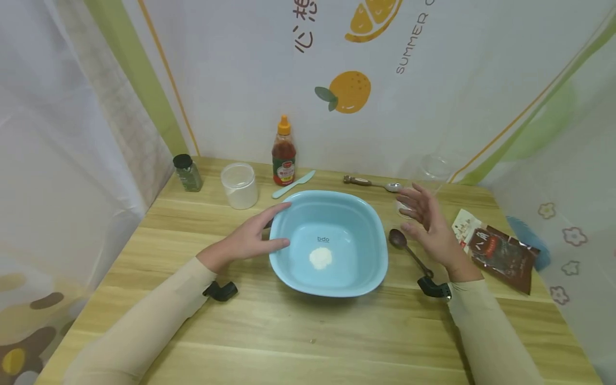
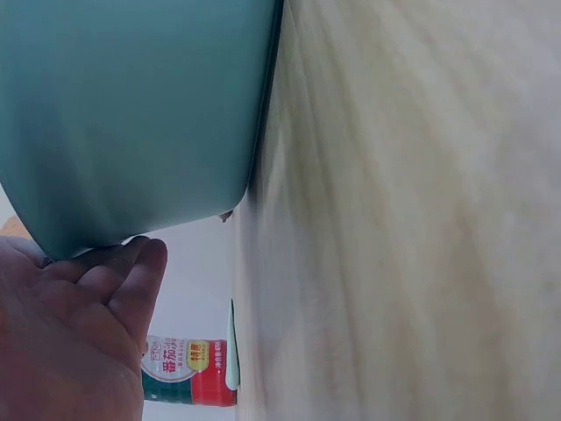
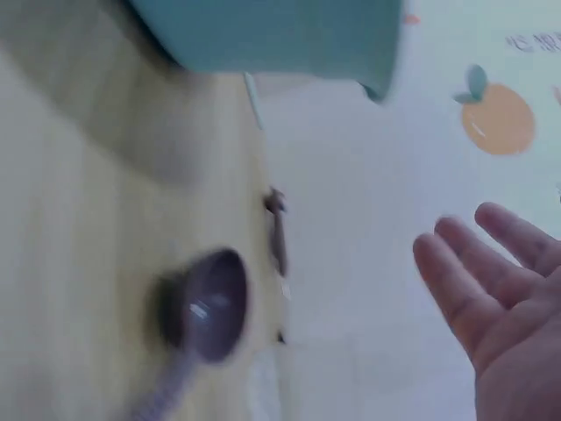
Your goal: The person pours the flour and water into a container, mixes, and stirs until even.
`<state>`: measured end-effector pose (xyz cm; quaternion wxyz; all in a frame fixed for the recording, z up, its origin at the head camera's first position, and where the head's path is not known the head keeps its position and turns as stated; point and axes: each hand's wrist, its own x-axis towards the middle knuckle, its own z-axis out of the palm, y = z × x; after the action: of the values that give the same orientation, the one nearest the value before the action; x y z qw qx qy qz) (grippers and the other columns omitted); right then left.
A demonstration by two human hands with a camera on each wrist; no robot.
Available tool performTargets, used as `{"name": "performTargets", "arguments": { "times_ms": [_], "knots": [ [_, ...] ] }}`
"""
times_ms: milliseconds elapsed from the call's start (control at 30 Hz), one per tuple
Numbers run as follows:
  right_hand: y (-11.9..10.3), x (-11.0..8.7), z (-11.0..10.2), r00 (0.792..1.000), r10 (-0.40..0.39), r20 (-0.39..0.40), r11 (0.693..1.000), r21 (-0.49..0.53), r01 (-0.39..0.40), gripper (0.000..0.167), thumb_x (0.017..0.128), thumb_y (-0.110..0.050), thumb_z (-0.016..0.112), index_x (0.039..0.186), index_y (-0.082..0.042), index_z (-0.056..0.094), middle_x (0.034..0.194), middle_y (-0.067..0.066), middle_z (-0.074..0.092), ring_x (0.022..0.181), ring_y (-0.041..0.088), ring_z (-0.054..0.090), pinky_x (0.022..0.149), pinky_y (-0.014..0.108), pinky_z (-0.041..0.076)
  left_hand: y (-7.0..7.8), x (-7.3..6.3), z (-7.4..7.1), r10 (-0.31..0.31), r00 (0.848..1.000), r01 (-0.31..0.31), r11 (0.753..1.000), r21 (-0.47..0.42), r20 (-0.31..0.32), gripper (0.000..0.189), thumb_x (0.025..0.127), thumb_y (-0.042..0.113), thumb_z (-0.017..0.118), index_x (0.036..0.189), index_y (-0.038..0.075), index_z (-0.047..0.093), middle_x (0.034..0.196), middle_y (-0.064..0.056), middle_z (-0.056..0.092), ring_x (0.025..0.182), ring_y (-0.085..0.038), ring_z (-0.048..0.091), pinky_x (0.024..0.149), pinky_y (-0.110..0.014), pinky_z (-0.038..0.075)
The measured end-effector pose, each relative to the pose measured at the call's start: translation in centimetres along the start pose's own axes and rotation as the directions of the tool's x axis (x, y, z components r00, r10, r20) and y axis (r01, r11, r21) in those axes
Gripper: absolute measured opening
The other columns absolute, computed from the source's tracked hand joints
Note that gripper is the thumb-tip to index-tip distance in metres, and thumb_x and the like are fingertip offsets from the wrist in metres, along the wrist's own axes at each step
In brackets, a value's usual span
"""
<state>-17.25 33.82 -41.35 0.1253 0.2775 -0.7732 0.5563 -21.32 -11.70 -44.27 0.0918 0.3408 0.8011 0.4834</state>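
A light blue basin [image 1: 329, 289] stands on the table with a small heap of white powder [image 1: 320, 258] inside. At its left rim is my left hand [image 1: 250, 235], thumb over the edge and fingers against the outside, holding it. In the left wrist view those fingers [image 2: 136, 285] meet the basin's outer wall beneath the rim. My right hand [image 1: 428, 227] is raised to the right of the basin, fingers spread and holding nothing. Below it on the table lies a dark brown spoon [image 1: 397, 238], also seen in the right wrist view as a deep bowl [image 3: 216, 305].
Along the back stand a black-capped jar [image 1: 188, 174], a tub of white powder [image 1: 240, 187] and a ketchup bottle [image 1: 284, 155]. A pale green knife [image 1: 294, 184] and a metal spoon [image 1: 372, 183] lie there. At right are a clear container [image 1: 435, 168] and a brown packet [image 1: 502, 256].
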Motion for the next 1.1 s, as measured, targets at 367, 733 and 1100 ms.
{"name": "performTargets", "arguments": {
  "times_ms": [367,733,1100],
  "knots": [
    [0.1,1.1,-3.3,0.905,0.06,-0.421,0.99,-0.092,-0.108,0.066,0.106,0.005,0.065,0.166,-0.004,0.038,0.138,0.002,0.054,0.127,0.017,0.052,0.099,0.021,0.043,0.0,-0.5,-0.4,-0.014,1.0,0.014,1.0,-0.002,0.004,0.093,0.1,0.023,0.082,0.175,0.007,0.03,0.171,-0.017,0.045,0.147,-0.039,0.057,0.116,-0.058,0.053],
    [3.8,2.2,-5.2,0.853,0.331,-0.404,0.935,0.016,-0.355,0.108,0.105,-0.014,0.078,0.176,-0.025,-0.002,0.158,0.009,0.024,0.155,0.029,0.034,0.117,0.028,0.045,0.0,-0.2,-0.3,-0.014,1.0,0.014,1.0,-0.016,0.01,0.093,0.1,0.024,0.082,0.175,0.006,0.029,0.17,-0.017,0.046,0.145,-0.038,0.059,0.115,-0.057,0.054],
    [6.4,3.7,-5.6,0.827,0.458,-0.325,0.863,-0.059,-0.501,0.109,0.104,-0.031,0.081,0.173,-0.024,-0.003,0.164,0.021,0.029,0.148,0.045,0.049,0.094,0.019,0.052,0.0,0.1,-0.1,0.0,1.0,0.0,1.0,-0.021,0.008,0.093,0.099,0.022,0.081,0.175,0.005,0.03,0.17,-0.018,0.046,0.143,-0.037,0.06,0.115,-0.056,0.054]
  ]
}}
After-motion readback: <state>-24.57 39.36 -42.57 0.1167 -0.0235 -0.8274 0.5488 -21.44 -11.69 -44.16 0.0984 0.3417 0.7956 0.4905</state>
